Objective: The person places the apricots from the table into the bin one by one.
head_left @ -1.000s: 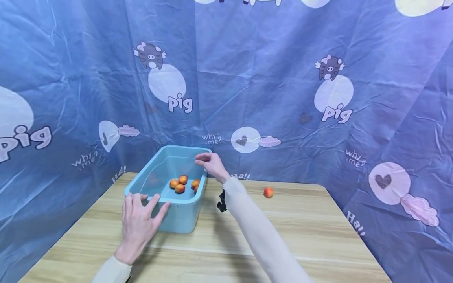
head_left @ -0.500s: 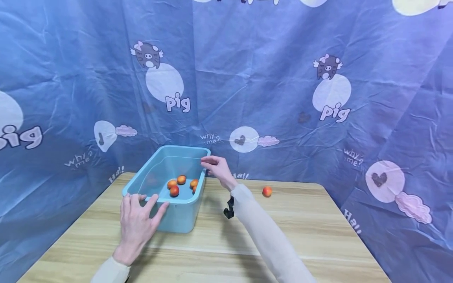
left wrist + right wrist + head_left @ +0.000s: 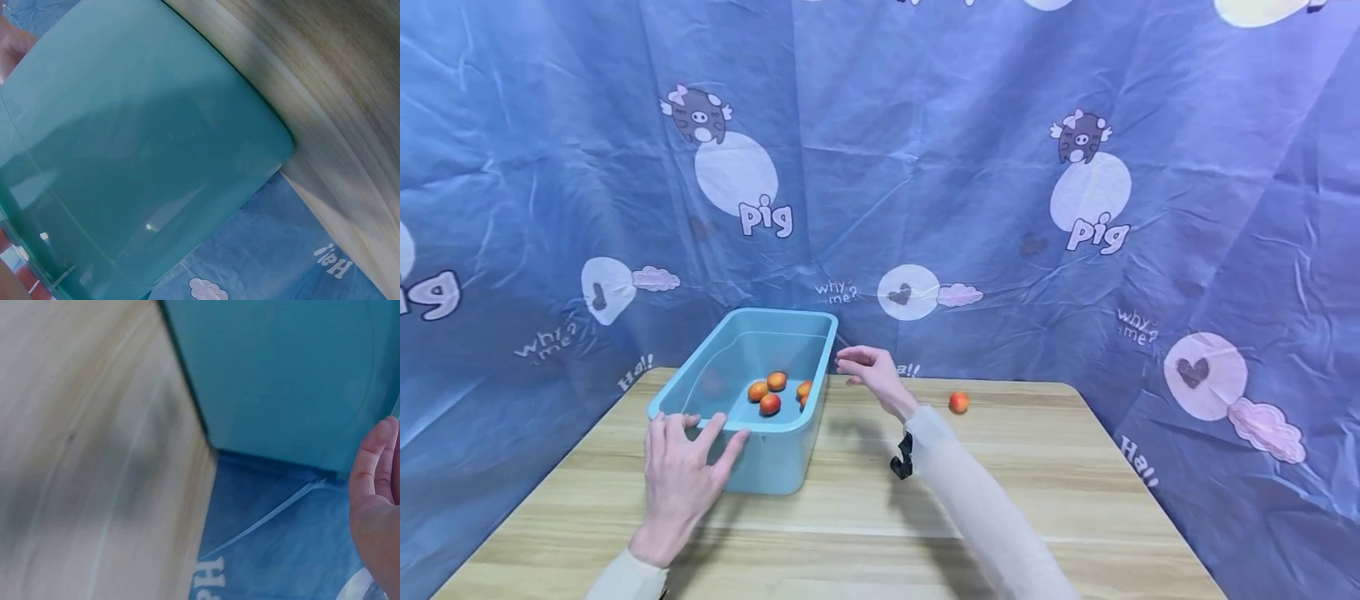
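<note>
A light blue plastic tub (image 3: 760, 458) stands on the left part of the table. My left hand (image 3: 679, 475) holds its near rim, fingers bent over the edge; in the left wrist view, some fingertips (image 3: 34, 284) show at the rim. Inside lie several small orange-red fruits (image 3: 770, 404), partly hidden by the right wall. Just outside the tub's right wall hovers my right hand (image 3: 876, 375), fingers loosely bent with nothing in them. It also appears at the right edge of the right wrist view. Another red-orange fruit (image 3: 958, 402) lies alone on the table, further right.
The wood-patterned table (image 3: 880, 517) has its back edge against a blue cloth (image 3: 865, 208) printed with pigs and words. More cloth hangs at the left and right sides. A black strap piece (image 3: 902, 457) sits at my right wrist.
My right hand has moved from over the tub's right rim to the right, outside it. One more fruit, redder, shows at the front of the group in the tub. The left hand stays at the rim.
</note>
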The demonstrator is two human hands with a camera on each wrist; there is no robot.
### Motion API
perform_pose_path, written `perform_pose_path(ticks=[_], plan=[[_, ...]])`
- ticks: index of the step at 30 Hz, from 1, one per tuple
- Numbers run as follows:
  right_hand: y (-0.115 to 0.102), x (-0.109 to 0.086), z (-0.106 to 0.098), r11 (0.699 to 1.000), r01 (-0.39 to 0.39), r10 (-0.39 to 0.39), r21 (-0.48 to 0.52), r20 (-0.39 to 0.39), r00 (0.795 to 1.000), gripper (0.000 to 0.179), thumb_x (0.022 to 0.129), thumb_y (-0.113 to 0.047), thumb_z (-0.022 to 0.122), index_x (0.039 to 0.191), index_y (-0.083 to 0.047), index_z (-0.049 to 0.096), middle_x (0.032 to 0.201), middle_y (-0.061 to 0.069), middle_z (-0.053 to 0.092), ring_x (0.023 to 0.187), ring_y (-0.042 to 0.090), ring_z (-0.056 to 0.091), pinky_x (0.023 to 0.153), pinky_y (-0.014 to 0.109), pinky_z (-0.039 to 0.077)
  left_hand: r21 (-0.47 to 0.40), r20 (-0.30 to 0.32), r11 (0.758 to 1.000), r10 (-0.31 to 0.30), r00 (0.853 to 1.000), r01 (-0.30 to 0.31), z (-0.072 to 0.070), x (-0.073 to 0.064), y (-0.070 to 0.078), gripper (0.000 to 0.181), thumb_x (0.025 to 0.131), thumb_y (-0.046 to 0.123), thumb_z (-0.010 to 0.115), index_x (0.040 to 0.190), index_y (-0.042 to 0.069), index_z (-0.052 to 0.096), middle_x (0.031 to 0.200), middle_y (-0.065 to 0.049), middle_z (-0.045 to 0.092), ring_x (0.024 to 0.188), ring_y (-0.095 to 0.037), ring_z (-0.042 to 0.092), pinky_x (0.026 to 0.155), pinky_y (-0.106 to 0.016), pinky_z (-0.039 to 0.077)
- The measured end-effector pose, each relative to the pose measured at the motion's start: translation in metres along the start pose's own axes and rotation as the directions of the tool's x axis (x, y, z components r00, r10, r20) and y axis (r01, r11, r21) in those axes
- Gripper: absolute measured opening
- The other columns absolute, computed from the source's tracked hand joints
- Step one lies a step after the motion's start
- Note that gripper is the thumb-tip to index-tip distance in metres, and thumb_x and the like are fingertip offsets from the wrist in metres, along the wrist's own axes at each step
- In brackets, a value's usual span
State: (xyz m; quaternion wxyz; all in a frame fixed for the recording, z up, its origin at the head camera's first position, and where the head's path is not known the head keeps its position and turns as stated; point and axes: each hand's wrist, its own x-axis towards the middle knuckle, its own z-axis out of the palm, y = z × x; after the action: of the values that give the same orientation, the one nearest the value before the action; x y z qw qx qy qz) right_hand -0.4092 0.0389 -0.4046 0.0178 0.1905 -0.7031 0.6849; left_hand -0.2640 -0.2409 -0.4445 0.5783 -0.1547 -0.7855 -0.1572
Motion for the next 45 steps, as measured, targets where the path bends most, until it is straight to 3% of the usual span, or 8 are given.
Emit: perform_pose_path(ticks=[11,15,20,24,28,37,45], plan=[[0.020,-0.019,-0.034,0.999,-0.035,0.035,-0.014,-0.026,0.999,0.029,0.090,-0.013,0.070,0.114,0.003,0.066,0.113,0.023,0.069,0.094,0.024,0.070,0.084,0.042,0.057,-0.004,0.006,1.000,0.000,1.000,0.000,-0.001,0.002,0.000,0.058,0.090,0.061,0.053,0.099,0.006,0.069,0.088,-0.027,0.050,0.083,-0.046,0.042,0.082,-0.059,0.033],[0.024,-0.030,-0.049,0.997,-0.072,0.072,-0.010,-0.046,0.996,0.030,0.090,-0.010,0.070,0.116,0.004,0.065,0.107,0.017,0.071,0.092,0.021,0.069,0.081,0.038,0.057,0.006,0.038,1.000,0.003,0.999,-0.003,0.000,0.001,0.001,0.058,0.091,0.061,0.053,0.099,0.006,0.070,0.088,-0.027,0.050,0.084,-0.046,0.043,0.082,-0.058,0.033],[0.029,-0.042,-0.067,0.995,-0.097,0.096,-0.010,-0.066,0.993,0.031,0.090,-0.008,0.068,0.117,0.005,0.064,0.102,0.008,0.072,0.100,0.032,0.067,0.074,0.030,0.057,-0.001,0.025,1.000,0.002,1.000,-0.002,0.002,0.001,0.002,0.059,0.091,0.061,0.053,0.099,0.005,0.070,0.088,-0.027,0.050,0.084,-0.046,0.043,0.081,-0.058,0.033],[0.030,-0.051,-0.079,0.993,-0.118,0.116,-0.030,-0.076,0.990,0.032,0.090,-0.010,0.069,0.118,0.003,0.064,0.102,0.003,0.073,0.102,0.032,0.066,0.085,0.042,0.056,-0.001,0.014,1.000,0.009,1.000,-0.009,0.004,0.002,0.002,0.057,0.091,0.061,0.054,0.099,0.006,0.069,0.088,-0.027,0.049,0.084,-0.046,0.043,0.080,-0.057,0.033],[0.031,-0.060,-0.090,0.987,-0.146,0.141,-0.065,-0.071,0.987,0.031,0.090,-0.011,0.068,0.119,0.001,0.064,0.108,0.009,0.072,0.104,0.031,0.066,0.094,0.054,0.051,-0.010,-0.002,1.000,0.004,1.000,-0.004,0.004,0.003,0.003,0.058,0.090,0.061,0.054,0.098,0.006,0.070,0.087,-0.027,0.050,0.083,-0.046,0.043,0.081,-0.058,0.033],[0.040,-0.081,-0.117,0.973,-0.179,0.170,-0.145,-0.075,0.983,0.036,0.093,-0.015,0.066,0.122,0.004,0.060,0.119,0.020,0.066,0.104,0.030,0.065,0.094,0.054,0.051,-0.011,-0.009,1.000,0.012,1.000,-0.012,0.002,0.003,0.003,0.058,0.091,0.061,0.053,0.098,0.006,0.070,0.088,-0.028,0.050,0.085,-0.047,0.043,0.083,-0.059,0.033],[0.049,-0.092,-0.138,0.970,-0.231,0.217,-0.076,-0.156,0.964,0.042,0.092,-0.013,0.066,0.127,0.008,0.055,0.127,0.025,0.060,0.108,0.032,0.062,0.098,0.053,0.049,0.004,0.026,1.000,0.005,1.000,-0.005,-0.002,-0.001,0.002,0.058,0.090,0.061,0.054,0.100,0.006,0.071,0.089,-0.029,0.051,0.085,-0.047,0.043,0.084,-0.060,0.033]])
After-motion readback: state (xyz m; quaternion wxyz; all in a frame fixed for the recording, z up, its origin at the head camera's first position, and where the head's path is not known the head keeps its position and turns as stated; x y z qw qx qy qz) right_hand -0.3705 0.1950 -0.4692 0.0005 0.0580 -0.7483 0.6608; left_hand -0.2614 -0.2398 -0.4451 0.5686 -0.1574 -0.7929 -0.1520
